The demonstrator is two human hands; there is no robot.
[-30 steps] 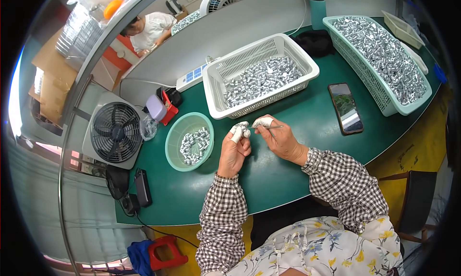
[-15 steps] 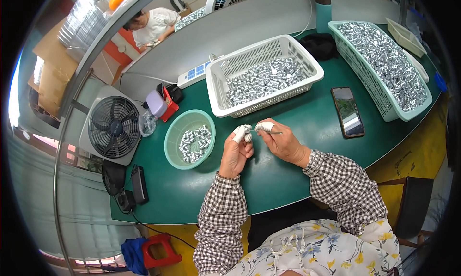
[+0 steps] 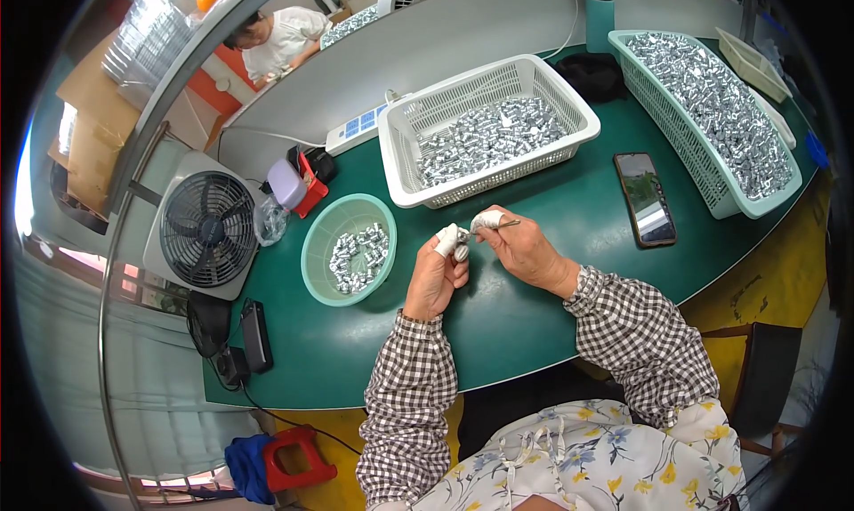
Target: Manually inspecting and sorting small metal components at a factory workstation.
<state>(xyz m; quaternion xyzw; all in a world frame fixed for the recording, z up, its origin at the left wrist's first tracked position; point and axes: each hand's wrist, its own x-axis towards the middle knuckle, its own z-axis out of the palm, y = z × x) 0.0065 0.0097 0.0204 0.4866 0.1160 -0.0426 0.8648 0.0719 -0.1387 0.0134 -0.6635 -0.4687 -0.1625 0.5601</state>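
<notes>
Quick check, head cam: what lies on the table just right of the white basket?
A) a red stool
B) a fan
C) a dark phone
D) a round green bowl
C: the dark phone lies flat on the green table between the white basket and the teal basket; the fan and green bowl sit to the left.

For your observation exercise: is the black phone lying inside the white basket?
No, the phone lies flat on the green table, right of the white basket.
</notes>
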